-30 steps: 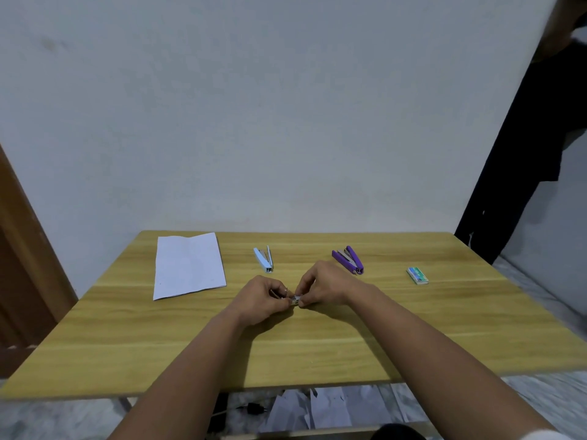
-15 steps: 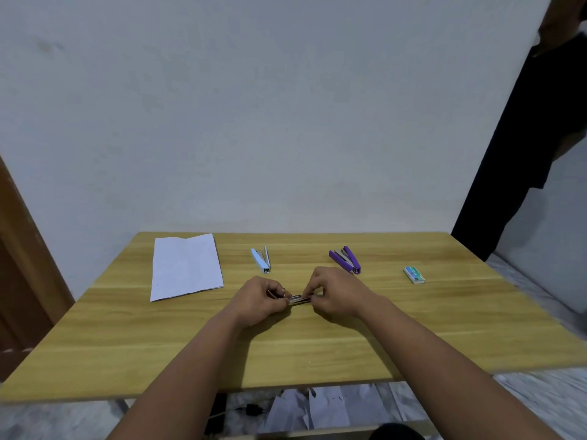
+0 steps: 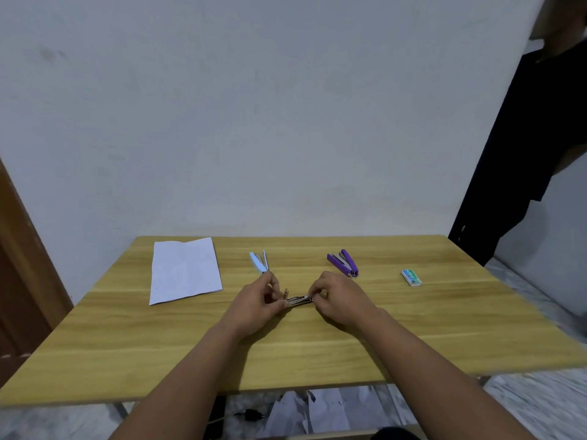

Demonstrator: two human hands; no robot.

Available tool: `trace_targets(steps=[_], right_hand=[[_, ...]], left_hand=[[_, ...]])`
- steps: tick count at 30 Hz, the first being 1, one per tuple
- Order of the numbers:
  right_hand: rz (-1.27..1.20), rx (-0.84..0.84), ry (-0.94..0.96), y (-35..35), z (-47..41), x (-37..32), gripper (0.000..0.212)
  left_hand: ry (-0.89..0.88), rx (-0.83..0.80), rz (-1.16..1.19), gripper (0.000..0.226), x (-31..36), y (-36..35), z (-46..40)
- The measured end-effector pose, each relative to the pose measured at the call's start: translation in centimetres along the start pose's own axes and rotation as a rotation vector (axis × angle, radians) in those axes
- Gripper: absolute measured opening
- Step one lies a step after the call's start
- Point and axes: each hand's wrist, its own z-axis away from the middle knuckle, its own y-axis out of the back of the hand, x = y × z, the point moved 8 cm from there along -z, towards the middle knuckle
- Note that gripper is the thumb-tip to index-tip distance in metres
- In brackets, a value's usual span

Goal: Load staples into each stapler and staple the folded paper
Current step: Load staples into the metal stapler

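A small metal stapler (image 3: 298,300) lies between my hands at the middle of the wooden table (image 3: 317,354). My left hand (image 3: 257,304) grips its left end and my right hand (image 3: 341,298) pinches its right end. Behind my left hand lies a light blue stapler (image 3: 259,262), hinged open. A purple stapler (image 3: 343,262), also hinged open, lies behind my right hand. The folded white paper (image 3: 185,269) rests flat at the back left. A small green and white staple box (image 3: 411,277) sits to the right.
The table backs onto a pale wall. A wooden door frame (image 3: 22,268) stands at the left. A person in dark clothes (image 3: 533,138) stands at the back right. Scraps of paper (image 3: 305,414) and a cable lie on the floor under the table.
My hands have drawn slightly apart, so more of the metal stapler shows between them. The view has shifted a little.
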Motion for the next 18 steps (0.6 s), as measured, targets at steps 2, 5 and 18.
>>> trace_targets(steps=[2, 5, 18], right_hand=[[-0.01, 0.003, -0.009, 0.0, 0.0, 0.0, 0.02], [-0.012, 0.011, -0.022, 0.0, 0.0, 0.1, 0.02], [0.03, -0.027, -0.031, 0.2, 0.5, 0.5, 0.027]], left_hand=[[-0.042, 0.013, -0.083, 0.019, 0.1, 0.0, 0.0], [-0.107, -0.02, -0.201, 0.026, 0.7, -0.4, 0.0], [-0.137, -0.183, -0.8, 0.048, 1.7, -2.5, -1.4]])
